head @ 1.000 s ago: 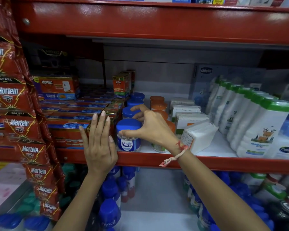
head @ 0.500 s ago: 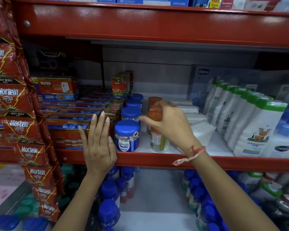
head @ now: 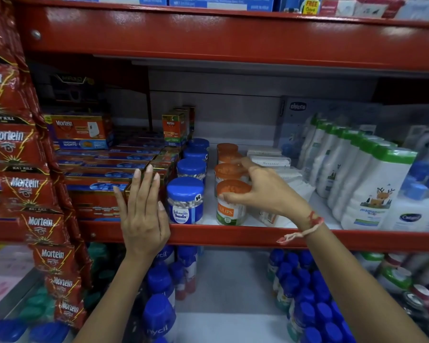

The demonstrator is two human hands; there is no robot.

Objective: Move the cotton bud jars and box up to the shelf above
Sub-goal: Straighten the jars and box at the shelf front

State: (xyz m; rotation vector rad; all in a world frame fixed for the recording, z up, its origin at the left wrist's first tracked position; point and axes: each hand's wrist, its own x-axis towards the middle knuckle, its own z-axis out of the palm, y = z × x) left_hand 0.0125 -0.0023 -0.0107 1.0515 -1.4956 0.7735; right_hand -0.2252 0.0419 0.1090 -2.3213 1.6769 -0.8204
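1. Right hand is at centre frame, its grip curled over the orange lid of the front Tulips jar. Thumb and fingertips are on the lid rim, but the jar sits on the middle shelf, not lifted.
2. Left hand is flat and open, holding nothing, just left of the blue-lidded Johnson's buds jar.
3. More jars line up behind both, and the white cotton bud box is right of the orange row.
4. These look like light, stiff plastic, probably a bit slick. I'd grab around the body, not the lid, since lids can pop.
5. Destination is the upper shelf, top of frame.
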